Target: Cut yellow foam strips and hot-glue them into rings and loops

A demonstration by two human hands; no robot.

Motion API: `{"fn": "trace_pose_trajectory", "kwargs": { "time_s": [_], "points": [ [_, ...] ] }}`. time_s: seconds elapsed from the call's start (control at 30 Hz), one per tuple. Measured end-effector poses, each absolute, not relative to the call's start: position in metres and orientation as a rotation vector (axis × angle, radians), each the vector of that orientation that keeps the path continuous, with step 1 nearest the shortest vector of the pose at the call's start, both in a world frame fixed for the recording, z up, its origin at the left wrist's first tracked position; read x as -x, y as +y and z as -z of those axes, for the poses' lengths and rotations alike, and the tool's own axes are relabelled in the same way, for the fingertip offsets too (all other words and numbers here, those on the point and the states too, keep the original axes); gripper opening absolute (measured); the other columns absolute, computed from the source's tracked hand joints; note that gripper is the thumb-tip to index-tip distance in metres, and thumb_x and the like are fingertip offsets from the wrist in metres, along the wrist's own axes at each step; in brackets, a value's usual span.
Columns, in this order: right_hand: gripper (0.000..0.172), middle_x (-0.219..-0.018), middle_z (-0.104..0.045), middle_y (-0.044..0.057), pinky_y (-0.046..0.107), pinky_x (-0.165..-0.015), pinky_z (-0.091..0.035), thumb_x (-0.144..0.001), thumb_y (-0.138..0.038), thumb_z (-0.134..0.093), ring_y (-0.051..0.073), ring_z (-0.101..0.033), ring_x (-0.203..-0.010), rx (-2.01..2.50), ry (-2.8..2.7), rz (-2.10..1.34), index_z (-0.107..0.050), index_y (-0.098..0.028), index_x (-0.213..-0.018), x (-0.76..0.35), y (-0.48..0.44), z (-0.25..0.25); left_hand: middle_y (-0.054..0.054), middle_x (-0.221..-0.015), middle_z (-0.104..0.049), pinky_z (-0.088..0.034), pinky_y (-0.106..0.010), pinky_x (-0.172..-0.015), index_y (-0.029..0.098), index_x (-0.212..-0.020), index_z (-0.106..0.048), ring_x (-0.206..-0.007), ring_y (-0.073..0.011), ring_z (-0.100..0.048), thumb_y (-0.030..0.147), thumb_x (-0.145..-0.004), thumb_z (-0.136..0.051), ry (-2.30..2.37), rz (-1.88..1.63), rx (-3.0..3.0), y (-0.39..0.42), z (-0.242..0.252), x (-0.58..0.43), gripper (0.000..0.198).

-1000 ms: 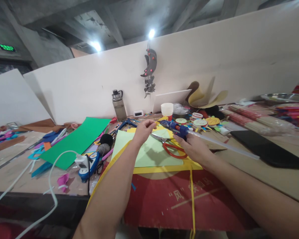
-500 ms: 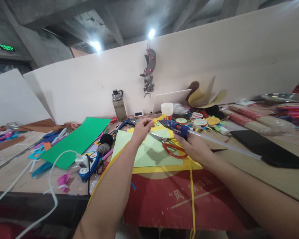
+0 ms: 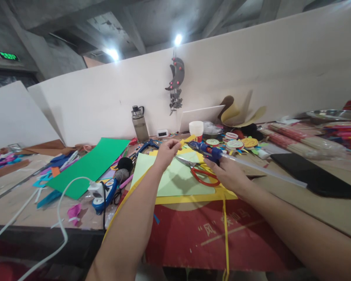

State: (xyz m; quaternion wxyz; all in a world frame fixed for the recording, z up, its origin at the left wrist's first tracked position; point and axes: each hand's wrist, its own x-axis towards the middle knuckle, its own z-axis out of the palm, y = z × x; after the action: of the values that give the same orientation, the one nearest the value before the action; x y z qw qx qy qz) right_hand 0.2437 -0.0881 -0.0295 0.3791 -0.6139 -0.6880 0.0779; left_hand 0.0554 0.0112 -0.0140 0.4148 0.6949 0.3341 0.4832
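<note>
Between the thumb and finger of my left hand (image 3: 167, 153) is a small yellow piece (image 3: 188, 139), perhaps felt or foam sheet. My right hand (image 3: 226, 171) is wrapped round a blue glue gun (image 3: 206, 150), its nozzle pointing left at the yellow piece. I cannot tell whether the nozzle touches it. A long clear glue stick (image 3: 269, 170) sticks out of the gun's back. Below my hands, scissors with red handles (image 3: 204, 175) lie on a pale green sheet (image 3: 152, 171). Yellow sheet material (image 3: 175, 200) shows under that, on a red board (image 3: 190, 238).
To the left are a green sheet (image 3: 90, 168), a blue power strip (image 3: 105, 197) and a white cable (image 3: 61, 218). A bottle (image 3: 139, 127) and paper cup (image 3: 196, 128) stand at the back. On the right lie a black piece (image 3: 312, 173) and wrapped sticks (image 3: 298, 142).
My hands and the glue gun stay almost in place. The hanging moon ornament at the back has swung slightly to the right.
</note>
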Motion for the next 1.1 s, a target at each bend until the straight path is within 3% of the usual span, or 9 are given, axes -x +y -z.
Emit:
{"fn": "trace_pose_trajectory", "kwargs": {
  "time_s": [0.3,0.83,0.97,1.1],
  "points": [
    [0.040,-0.071,-0.066,0.008,0.032,-0.056,-0.043,-0.086,-0.047,-0.036,0.024,-0.060,-0.068,1.531,-1.708,-0.237,-0.064,-0.018,-0.088,-0.247,-0.089,0.026,-0.001,-0.068,-0.059,-0.029,-0.020,-0.049,0.015,-0.078,-0.061,-0.051,-0.0058,-0.037,0.037,-0.076,-0.056,0.887,-1.145,-1.855,0.010,0.015,-0.056,0.023],
    [0.028,-0.114,-0.057,0.017,0.033,-0.087,-0.039,-0.084,-0.032,-0.051,0.026,-0.054,-0.103,1.744,-1.906,0.181,-0.052,-0.021,-0.110,-0.360,-0.150,0.025,0.003,-0.053,-0.051,-0.030,-0.022,-0.049,0.016,-0.071,-0.060,-0.047,-0.0072,-0.039,0.033,-0.075,-0.056,1.039,-1.330,-1.773,0.016,0.016,-0.058,0.018],
    [0.024,-0.102,-0.060,0.019,0.036,-0.085,-0.038,-0.083,-0.025,-0.051,0.027,-0.055,-0.095,1.886,-2.054,0.278,-0.060,-0.020,-0.104,-0.382,-0.159,0.029,0.002,-0.055,-0.054,-0.031,-0.022,-0.049,0.015,-0.073,-0.062,-0.048,-0.0075,-0.040,0.031,-0.074,-0.057,1.061,-1.297,-1.798,0.013,0.015,-0.061,0.016],
    [0.037,-0.106,-0.060,0.021,0.042,-0.081,-0.038,-0.082,-0.028,-0.051,0.030,-0.053,-0.091,1.857,-2.221,0.332,-0.060,-0.014,-0.115,-0.395,-0.148,0.047,0.000,-0.062,-0.058,-0.032,-0.021,-0.047,0.014,-0.076,-0.062,-0.048,-0.0070,-0.041,0.029,-0.074,-0.057,1.054,-1.262,-1.801,0.011,0.014,-0.063,0.015]
  ]
}}
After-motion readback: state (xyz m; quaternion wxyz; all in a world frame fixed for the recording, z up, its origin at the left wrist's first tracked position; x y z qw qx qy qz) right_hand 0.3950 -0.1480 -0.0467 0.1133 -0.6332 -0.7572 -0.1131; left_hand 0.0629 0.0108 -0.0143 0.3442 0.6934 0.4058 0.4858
